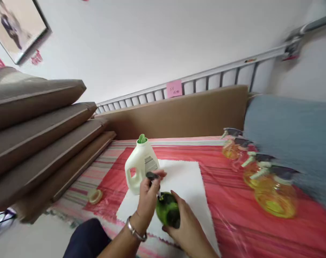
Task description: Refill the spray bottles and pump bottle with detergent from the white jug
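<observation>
The right hand (188, 225) wraps its fingers around a green bottle (167, 212) above the white cloth (184, 179). The left hand (148, 200) pinches the bottle's dark spray top (153, 176), just beside a white jug (140, 165).

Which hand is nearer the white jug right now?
Left. The left hand, pinching a dark spray head, is right in front of the white jug and overlaps it in view. The right hand holds the green bottle, nearer the camera.
</observation>
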{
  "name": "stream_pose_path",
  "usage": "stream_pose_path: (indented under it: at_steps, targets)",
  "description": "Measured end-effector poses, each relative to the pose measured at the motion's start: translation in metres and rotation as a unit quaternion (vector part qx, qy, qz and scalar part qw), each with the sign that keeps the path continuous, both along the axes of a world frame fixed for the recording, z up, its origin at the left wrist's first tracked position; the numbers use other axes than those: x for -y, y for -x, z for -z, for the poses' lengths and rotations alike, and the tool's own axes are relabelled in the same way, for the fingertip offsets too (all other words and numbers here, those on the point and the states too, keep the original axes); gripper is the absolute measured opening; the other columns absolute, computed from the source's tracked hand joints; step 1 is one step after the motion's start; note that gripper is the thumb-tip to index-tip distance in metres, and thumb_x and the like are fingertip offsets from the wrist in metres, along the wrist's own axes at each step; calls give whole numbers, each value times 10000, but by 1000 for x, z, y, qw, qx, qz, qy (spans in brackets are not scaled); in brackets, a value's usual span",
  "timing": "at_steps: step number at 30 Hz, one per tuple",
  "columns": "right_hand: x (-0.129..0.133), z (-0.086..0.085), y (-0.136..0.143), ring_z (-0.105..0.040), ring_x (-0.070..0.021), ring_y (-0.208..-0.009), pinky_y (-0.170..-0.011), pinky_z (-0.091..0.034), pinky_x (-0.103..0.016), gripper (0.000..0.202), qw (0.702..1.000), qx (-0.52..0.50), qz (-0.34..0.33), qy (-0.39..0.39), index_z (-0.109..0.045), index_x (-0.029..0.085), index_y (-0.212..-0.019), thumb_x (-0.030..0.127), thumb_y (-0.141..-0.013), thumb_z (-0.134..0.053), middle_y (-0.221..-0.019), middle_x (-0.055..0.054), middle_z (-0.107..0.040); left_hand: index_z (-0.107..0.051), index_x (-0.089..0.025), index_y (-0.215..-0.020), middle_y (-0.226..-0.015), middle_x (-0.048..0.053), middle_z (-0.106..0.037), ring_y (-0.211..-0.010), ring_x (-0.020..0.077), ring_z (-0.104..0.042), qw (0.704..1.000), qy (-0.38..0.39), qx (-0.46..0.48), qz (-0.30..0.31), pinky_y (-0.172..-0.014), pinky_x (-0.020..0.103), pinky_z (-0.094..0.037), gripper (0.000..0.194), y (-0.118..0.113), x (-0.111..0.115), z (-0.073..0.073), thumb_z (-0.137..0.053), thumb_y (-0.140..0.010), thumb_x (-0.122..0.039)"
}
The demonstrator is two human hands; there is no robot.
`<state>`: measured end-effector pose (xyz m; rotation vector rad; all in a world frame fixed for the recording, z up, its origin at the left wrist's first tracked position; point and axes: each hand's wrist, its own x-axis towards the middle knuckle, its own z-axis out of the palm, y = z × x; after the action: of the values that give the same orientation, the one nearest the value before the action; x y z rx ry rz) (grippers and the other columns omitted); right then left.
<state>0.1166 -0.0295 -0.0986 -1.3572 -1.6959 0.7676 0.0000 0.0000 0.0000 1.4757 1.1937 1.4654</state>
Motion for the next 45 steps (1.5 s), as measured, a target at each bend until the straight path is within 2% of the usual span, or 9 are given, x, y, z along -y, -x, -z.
stream_pose_path:
  at_steps: [4, 10, 13, 17, 22, 26, 31, 37, 45]
  targets:
    - [2, -4, -2, -465, -260, -1175, -990, -366, -393, 858, 1000, 3, 18, 3, -304, 142, -1327, 153, -555, -679, -1290, -134, -493, -671, -170, -947, -1006, 78, -686, -995, 225, -580, 996, 44, -33, 64, -897, 341, -419, 311, 0, 3, 22, -472, -869, -396]
    - [-1, -4, -3, -476, -269, -1168, -984, -377, -401, 846, 1000, 2, 24, 7, -312, 173, -1325, 165, -552, -656, -1272, -111, -506, -575, -185, -1154, -1123, 97, -645, -1095, 267, -543, 985, 73, -70, 138, -960, 402, -391, 446, 19, 1, 20, -606, -778, -422]
    - [-1, -4, -3, -471, -264, -1175, -986, -375, -403, 842, 1000, 0, 24, 11, -308, 186, -1330, 164, -560, -650, -1278, -105, -502, -521, -192, -1185, -1146, 108, -626, -1101, 289, -537, 986, 77, -52, 137, -969, 432, -375, 601, 31, 0, 26, -702, -680, -463]
    - [1, -6, -2, -460, -247, -1188, -994, -368, -383, 825, 1000, -3, 16, 10, -313, 200, -1328, 155, -571, -637, -1288, -91, -495, -602, -176, -971, -1001, 86, -655, -1015, 287, -570, 992, 48, -60, 101, -937, 413, -389, 494, 37, -1, 36, -771, -600, -455]
    - [2, -5, -2, -451, -251, -1193, -1002, -355, -395, 830, 1000, 8, 17, 7, -294, 205, -1336, 171, -583, -640, -1283, -89, -491, -665, -191, -963, -970, 66, -651, -976, 256, -571, 984, 25, -125, 124, -913, 377, -403, 329, 44, 3, 23, -724, -694, -371]
    - [2, -5, -1, -452, -247, -1191, -1003, -354, -400, 821, 1000, 9, 9, 4, -291, 214, -1335, 174, -592, -639, -1284, -87, -491, -543, -259, -1210, -1260, 70, -551, -1183, 266, -464, 972, 69, -138, 178, -1018, 398, -319, 555, 48, 5, 14, -729, -693, -335]
    - [3, -4, 1, -448, -248, -1200, -1013, -352, -400, 822, 1000, 18, 11, 2, -288, 185, -1339, 164, -587, -622, -1291, -103, -487, -631, -170, -894, -888, 56, -653, -904, 249, -579, 987, 47, -110, 104, -848, 355, -433, 367, 44, 2, 21, -767, -628, -381]
    - [2, 3, 1, -431, -245, -1221, -1020, -348, -411, 810, 1000, 27, 11, 2, -272, 173, -1344, 172, -605, -603, -1322, -115, -465, -664, -169, -954, -1049, 85, -645, -1055, 261, -554, 979, 54, -124, 151, -947, 355, -391, 297, 48, 3, 21, -672, -740, -374]
    - [4, -4, 2, -436, -251, -1218, -1016, -347, -417, 820, 999, 27, 7, 14, -281, 171, -1343, 172, -593, -614, -1321, -125, -470, -625, -167, -959, -961, 81, -654, -990, 264, -569, 987, 46, -100, 120, -923, 374, -405, 480, 48, 4, 19, -787, -589, -427]
